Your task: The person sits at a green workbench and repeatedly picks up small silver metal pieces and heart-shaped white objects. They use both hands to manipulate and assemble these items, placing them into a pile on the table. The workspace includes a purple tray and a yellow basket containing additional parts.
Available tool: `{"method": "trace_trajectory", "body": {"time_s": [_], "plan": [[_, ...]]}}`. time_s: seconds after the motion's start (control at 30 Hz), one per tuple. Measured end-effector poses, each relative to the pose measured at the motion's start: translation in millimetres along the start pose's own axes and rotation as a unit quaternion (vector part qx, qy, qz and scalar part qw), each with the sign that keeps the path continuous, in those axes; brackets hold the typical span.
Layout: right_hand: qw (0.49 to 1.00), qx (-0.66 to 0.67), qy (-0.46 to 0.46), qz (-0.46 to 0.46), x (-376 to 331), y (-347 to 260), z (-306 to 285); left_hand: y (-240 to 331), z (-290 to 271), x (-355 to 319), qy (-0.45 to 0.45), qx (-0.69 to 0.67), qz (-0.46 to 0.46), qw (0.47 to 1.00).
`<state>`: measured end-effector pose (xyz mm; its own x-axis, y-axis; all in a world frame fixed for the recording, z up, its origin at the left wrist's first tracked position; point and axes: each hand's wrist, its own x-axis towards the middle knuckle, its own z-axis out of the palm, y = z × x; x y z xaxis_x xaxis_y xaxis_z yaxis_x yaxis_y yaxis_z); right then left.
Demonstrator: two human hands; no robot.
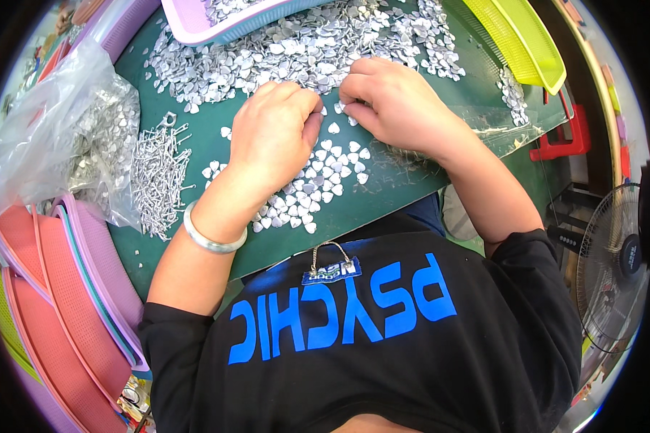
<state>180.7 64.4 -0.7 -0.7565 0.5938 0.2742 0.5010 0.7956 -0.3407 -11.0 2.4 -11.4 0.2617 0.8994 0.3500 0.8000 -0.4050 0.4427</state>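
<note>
Closest to the camera, a black shirt with blue lettering fills the lower part of the view, and a small blue tag [331, 270] on a metal chain hangs at its upper edge. Just beyond it, the green work mat [383, 189] begins, and both forearms reach onto it. On the left wrist sits a silver bangle [211, 238]. The left hand [273, 133] rests knuckles-up with its fingers curled under, covering part of a loose scatter of small silver heart-shaped pieces [318, 177]; whether it holds any of them I cannot tell, since the fingertips are hidden. The right hand [393, 101] lies just beside it, fingers bent and drawn together, thumb and fingertips pinched down at a piece at the edge of the scatter. To the left of the left arm lies a pile of thin silver pins [157, 177], and next to it a clear plastic bag [58, 137] bulges with more silver parts. Stacked pink and orange mesh trays [65, 303] lean at the lower left. Farther off, a much larger heap of silver hearts [282, 50] spreads across the mat, reaching a pink basket [195, 22] at the top edge, with a yellow-green basket [527, 43] at the upper right. A standing fan [614, 267] is at the far right.
</note>
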Motion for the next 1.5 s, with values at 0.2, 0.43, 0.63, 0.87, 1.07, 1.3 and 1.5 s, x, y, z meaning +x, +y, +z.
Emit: {"method": "trace_trajectory", "body": {"time_s": [0.2,0.43,0.63,0.87,1.07,1.3,1.5], "plan": [[0.996,0.065,-0.038,0.038,-3.4,5.1,-9.5,0.3,-1.3,-1.4,-0.001,-0.005,0.0,1.0],[0.998,0.058,-0.03,0.004,-5.6,5.1,-7.5,-0.1,-0.2,-1.8,0.018,-0.008,0.018,1.0],[0.997,0.067,0.014,0.021,-8.8,12.4,-11.9,1.1,-2.2,-3.7,0.011,0.011,0.023,1.0],[0.998,0.059,-0.01,0.011,-12.5,10.9,-12.8,1.2,-3.9,-5.4,0.01,0.005,0.021,1.0],[0.994,0.091,-0.017,-0.052,-9.5,7.6,-10.9,0.9,-5.9,-6.8,0.005,-0.004,0.018,1.0],[0.993,0.104,-0.023,-0.054,-11.7,7.5,-12.8,0.0,-6.6,-7.5,0.01,-0.003,0.022,1.0],[0.995,0.068,-0.03,-0.062,-6.9,7.5,-9.4,2.0,-12.3,-8.8,-0.009,0.001,-0.021,1.0]]}}
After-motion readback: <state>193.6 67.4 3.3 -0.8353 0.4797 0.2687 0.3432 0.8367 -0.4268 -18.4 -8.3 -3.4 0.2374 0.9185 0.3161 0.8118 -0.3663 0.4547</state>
